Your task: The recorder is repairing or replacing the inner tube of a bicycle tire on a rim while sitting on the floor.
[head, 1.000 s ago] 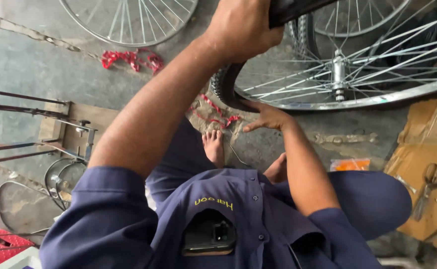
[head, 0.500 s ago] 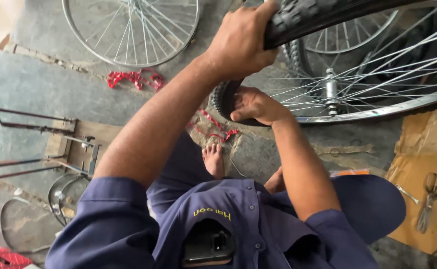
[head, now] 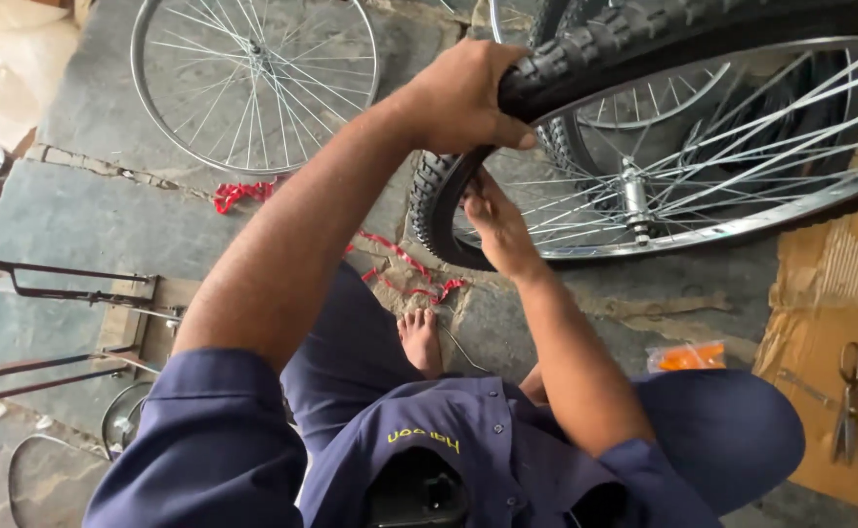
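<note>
Now the left hand point(head: 463, 98) grips the tyre point(head: 605, 44) from above, fingers closed around the tread, as it did half a second ago. The right hand point(head: 495, 223) has moved: it was lying over the lower bend of the tyre, and now its fingers reach inside, between tyre and rim point(head: 742, 223); whether they pinch something cannot be seen. The wheel stands in front of the knees, and the work seems to go on at the tyre's edge.

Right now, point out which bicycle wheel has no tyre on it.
The bare wheel lying flat on the floor at upper left: only rim and spokes. The wheel in both hands carries a knobby black tyre.
</note>
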